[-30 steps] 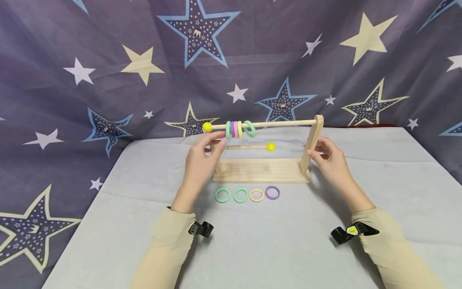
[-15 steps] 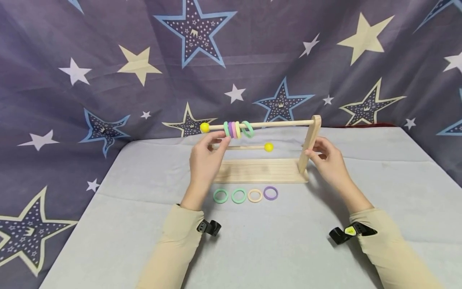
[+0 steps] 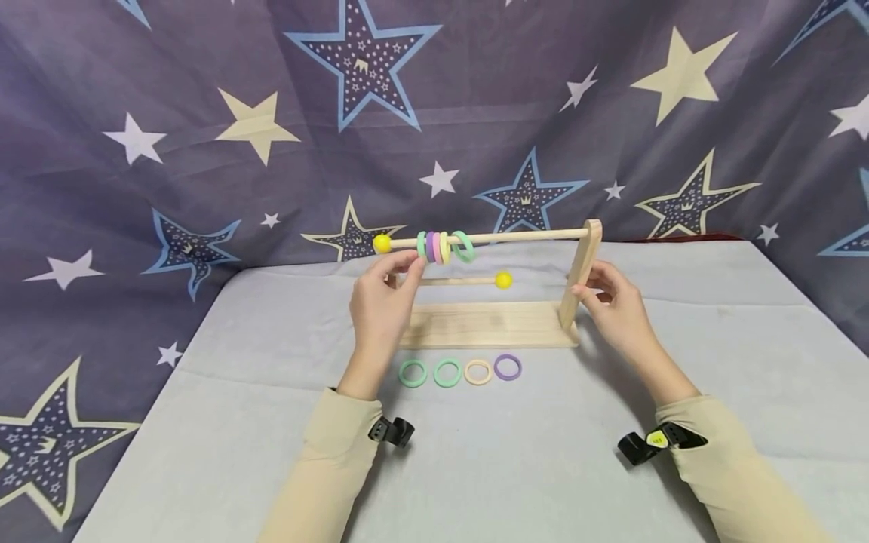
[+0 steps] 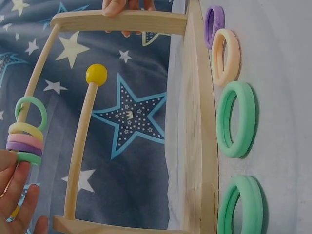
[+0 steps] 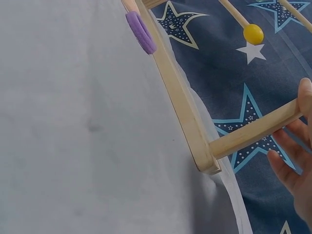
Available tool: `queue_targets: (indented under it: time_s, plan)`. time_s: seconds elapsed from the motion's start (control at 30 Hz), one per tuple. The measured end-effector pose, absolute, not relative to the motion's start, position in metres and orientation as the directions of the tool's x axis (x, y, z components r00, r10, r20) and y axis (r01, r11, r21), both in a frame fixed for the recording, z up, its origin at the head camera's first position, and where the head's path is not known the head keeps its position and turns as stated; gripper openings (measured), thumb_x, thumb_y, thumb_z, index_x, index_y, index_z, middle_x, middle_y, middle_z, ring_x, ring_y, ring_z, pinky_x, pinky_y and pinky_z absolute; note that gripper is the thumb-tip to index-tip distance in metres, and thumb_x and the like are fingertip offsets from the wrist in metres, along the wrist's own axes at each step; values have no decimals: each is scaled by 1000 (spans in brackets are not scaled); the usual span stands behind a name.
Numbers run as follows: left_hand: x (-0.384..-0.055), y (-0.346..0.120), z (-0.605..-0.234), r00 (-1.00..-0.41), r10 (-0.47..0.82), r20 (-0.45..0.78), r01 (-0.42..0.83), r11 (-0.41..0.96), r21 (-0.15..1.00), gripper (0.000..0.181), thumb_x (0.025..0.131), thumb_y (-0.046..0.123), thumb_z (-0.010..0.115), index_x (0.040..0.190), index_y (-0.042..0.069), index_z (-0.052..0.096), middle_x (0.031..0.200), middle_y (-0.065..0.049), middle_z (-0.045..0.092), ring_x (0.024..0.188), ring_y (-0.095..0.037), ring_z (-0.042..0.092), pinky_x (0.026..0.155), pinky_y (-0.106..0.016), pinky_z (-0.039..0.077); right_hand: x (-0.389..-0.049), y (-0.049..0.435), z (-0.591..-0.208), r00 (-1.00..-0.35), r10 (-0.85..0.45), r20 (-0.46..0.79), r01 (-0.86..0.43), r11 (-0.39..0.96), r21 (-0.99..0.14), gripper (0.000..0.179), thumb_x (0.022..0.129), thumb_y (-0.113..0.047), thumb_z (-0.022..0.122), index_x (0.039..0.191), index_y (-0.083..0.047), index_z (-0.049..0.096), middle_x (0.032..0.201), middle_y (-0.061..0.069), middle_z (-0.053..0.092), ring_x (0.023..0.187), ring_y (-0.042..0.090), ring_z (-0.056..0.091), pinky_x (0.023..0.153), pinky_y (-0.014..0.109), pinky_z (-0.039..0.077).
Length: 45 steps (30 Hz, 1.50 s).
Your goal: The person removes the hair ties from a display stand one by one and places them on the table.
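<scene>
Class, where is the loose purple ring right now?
In the head view, the loose purple ring lies at the right end of the row of four rings, beside the cream ring, in front of the wooden base.

The counter (image 3: 509,467) was occupied by a wooden stand (image 3: 485,326), two green rings (image 4: 248,122), a peach ring (image 4: 233,58) and a purple ring (image 5: 141,33).

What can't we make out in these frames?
Head: most of the left upright, hidden behind the left hand.
Left wrist: the lowest green ring, cut off by the bottom edge.
Right wrist: part of the right hand, cut off by the right edge.
</scene>
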<state>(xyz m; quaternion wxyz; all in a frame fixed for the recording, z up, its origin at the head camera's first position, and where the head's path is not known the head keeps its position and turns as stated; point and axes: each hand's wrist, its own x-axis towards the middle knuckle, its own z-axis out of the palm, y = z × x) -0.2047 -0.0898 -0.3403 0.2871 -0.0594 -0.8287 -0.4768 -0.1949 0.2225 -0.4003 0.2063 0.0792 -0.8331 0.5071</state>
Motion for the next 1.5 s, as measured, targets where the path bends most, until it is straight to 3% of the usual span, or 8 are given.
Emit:
queue_targets:
  time_s: [0.5, 0.73, 1.23, 1.5]
  plan:
    - [-204, -107, -340, -793, -211, 572, 375, 571, 730, 16, 91, 24, 73, 104, 14, 76, 94, 2, 76, 88, -15, 66, 76, -38, 49, -195, 220, -402, -894, 94, 437, -350, 463, -814, 37, 94, -5, 67, 128, 5, 57, 113, 22, 65, 93, -10, 53, 75, 15, 41]
    - [-203, -115, -339, -786, -225, 575, 367, 580, 727, 18, 91, 26, 74, 103, 14, 76, 95, 2, 76, 90, -15, 66, 75, -33, 48, -194, 220, -402, -889, 93, 448, -356, 473, -806, 36, 94, -4, 67, 127, 5, 57, 111, 21, 66, 91, -10, 53, 74, 16, 41]
    - [-201, -132, -335, -781, -239, 577, 357, 587, 727, 19, 90, 27, 75, 103, 13, 76, 97, 1, 75, 90, -14, 67, 80, -42, 50, -193, 219, -401, -886, 91, 456, -358, 492, -794, 36, 94, -5, 67, 127, 4, 57, 112, 22, 66, 92, -11, 52, 76, 17, 41]
    - [-204, -138, -334, -787, -253, 563, 331, 597, 731, 20, 91, 29, 73, 104, 14, 75, 97, 1, 75, 90, -12, 67, 80, -39, 49, -193, 218, -400, -881, 93, 464, -368, 483, -794, 35, 94, -6, 67, 126, 4, 58, 111, 21, 66, 91, -9, 53, 75, 16, 41]
